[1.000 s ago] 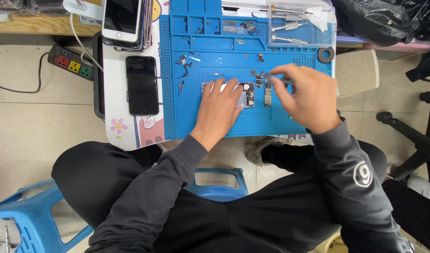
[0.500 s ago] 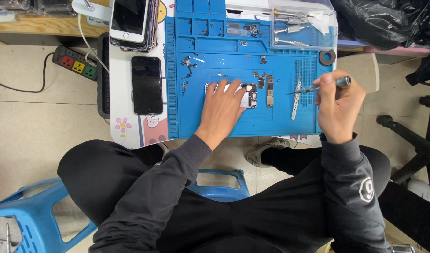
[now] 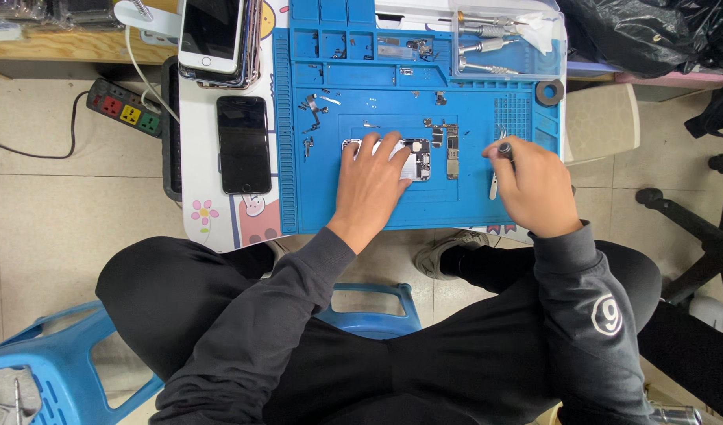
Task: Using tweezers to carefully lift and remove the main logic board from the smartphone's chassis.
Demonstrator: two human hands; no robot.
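Lowered onto the mat, right hand (image 3: 534, 189) grips a screwdriver (image 3: 505, 149).

repair mat (image 3: 471, 201): bright blue
phone (image 3: 242, 144): black, dark screen
power strip (image 3: 125, 108): black, red, yellow and green sockets
sleeves (image 3: 589, 315): dark grey
stool (image 3: 42, 370): blue

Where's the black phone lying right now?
The black phone lies screen-up just left of the blue mat, below the stacked phones.

Right hand (image 3: 534, 182) lower, screwdriver (image 3: 504, 149) upright.
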